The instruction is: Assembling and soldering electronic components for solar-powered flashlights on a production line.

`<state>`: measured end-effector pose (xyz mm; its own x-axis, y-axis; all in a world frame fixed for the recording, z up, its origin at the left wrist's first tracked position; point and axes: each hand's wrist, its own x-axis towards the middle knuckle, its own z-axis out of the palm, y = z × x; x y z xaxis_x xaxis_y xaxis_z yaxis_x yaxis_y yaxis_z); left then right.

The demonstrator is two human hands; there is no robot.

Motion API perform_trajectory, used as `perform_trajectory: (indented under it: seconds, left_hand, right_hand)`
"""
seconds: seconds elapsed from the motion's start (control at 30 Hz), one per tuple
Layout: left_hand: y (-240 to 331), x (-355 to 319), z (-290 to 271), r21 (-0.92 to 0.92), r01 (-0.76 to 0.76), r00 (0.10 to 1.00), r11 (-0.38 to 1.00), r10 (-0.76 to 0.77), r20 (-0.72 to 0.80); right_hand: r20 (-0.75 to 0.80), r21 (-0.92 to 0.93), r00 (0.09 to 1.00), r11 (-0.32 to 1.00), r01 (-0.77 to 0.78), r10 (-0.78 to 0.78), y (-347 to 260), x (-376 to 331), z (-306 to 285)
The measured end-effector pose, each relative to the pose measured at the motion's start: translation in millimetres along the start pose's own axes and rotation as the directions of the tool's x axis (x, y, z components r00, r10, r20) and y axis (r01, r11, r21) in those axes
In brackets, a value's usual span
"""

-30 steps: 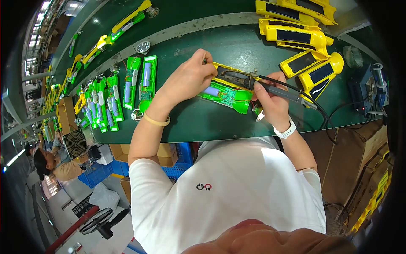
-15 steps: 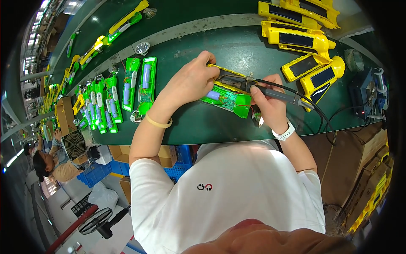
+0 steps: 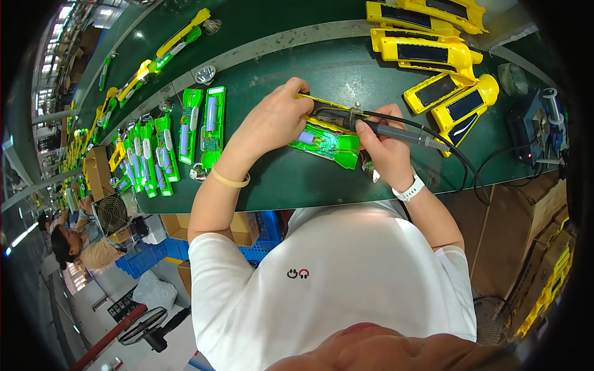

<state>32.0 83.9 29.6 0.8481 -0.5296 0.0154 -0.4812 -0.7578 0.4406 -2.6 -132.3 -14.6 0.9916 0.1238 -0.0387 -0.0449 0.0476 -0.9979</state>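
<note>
My left hand [image 3: 272, 120] is closed on the left end of a yellow flashlight housing half [image 3: 322, 99], which lies with its hollow inner side facing up. My right hand [image 3: 390, 150] grips a soldering iron [image 3: 401, 132] with a grey handle and a black cable. The iron reaches left over the yellow half; its tip is hard to make out. Just below, on the near side, lies a green housing half [image 3: 339, 156] with a circuit board and a purple battery cell [image 3: 304, 138]. A small reflector [image 3: 372, 173] with wires sits by its right end, partly behind my right hand.
More green halves with batteries [image 3: 210, 120] stand in a row at left. Yellow halves with dark solar panels [image 3: 424, 54] are piled at far right. A soldering station [image 3: 525, 133] with a solder spool [image 3: 550, 102] stands at the right edge. Loose cables [image 3: 470, 176] hang near it.
The whole view has shifted slightly, so the bench things appear a little further left. Both hands keep their hold, and the iron stays over the yellow half.
</note>
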Motion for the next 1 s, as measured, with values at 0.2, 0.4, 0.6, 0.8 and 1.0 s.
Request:
perform_trajectory:
  seconds: [0.2,0.4,0.6,0.8,1.0]
  left_hand:
    - [4.4,0.4,-0.2,0.036,0.038,0.999,0.999,-0.039,0.017]
    - [6.5,4.3,2.2,0.024,0.012,1.000,1.000,-0.012,0.001]
    - [10.3,1.8,-1.6,0.019,0.037,0.999,0.999,-0.037,0.000]
    - [11.9,0.0,-3.5,0.021,0.078,0.996,0.997,-0.079,0.032]
    - [14.7,-4.0,-2.4,0.036,0.094,0.995,0.995,-0.095,0.006]
  right_hand:
    - [0.050,-0.020,0.998,0.999,0.026,-0.025,1.0,-3.0,-7.1]
    - [-0.216,0.167,0.975,0.983,0.079,-0.042,-16.6,-27.4,-54.4]
    - [-0.507,0.089,0.773,0.869,0.487,-0.381,-22.6,-31.6,-153.0]
    - [-0.456,-0.149,0.711,0.833,0.532,-0.535,-25.8,3.1,-218.6]
    - [-0.509,-0.072,0.800,0.942,0.329,-0.318,-42.9,48.6,-228.2]
